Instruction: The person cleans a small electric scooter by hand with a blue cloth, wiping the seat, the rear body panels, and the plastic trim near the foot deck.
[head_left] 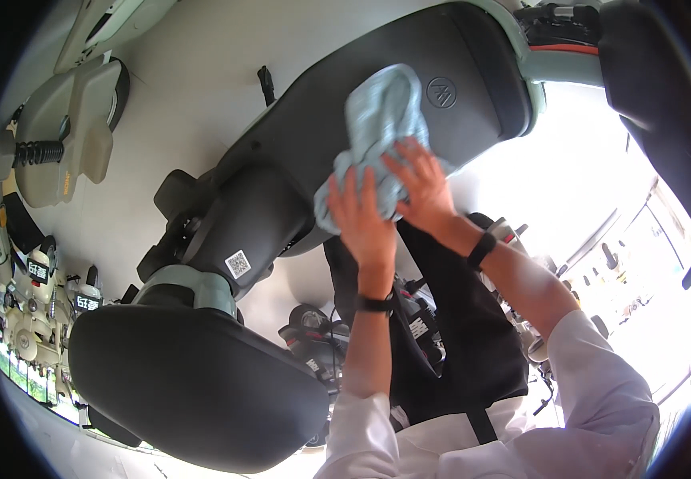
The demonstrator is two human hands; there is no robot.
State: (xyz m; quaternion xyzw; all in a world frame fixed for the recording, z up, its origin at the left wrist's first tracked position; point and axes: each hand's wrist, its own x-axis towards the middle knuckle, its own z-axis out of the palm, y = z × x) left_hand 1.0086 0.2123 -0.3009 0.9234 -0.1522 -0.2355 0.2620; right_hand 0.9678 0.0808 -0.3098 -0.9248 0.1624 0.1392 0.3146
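A light blue cloth [385,100] lies bunched against the dark grey front panel [301,120] of a scooter, its upper end stretching up toward a round emblem. My left hand [361,215] holds the lower left part of the cloth, fingers spread over its folds. Close beside it on the right, my right hand [427,191] grips the cloth with bent fingers. Part of each hand's grip is hidden in the folds. Below the panel, a dark seat [194,387] stands at the lower left, joined by a dark body piece [246,215] with a square code sticker.
Another beige scooter [54,152] with a black spring stands at the far left. Several more scooters [38,311] line the lower left. Behind my arms is a dark scooter [309,335]. A large dark object [657,96] fills the upper right, near bright windows.
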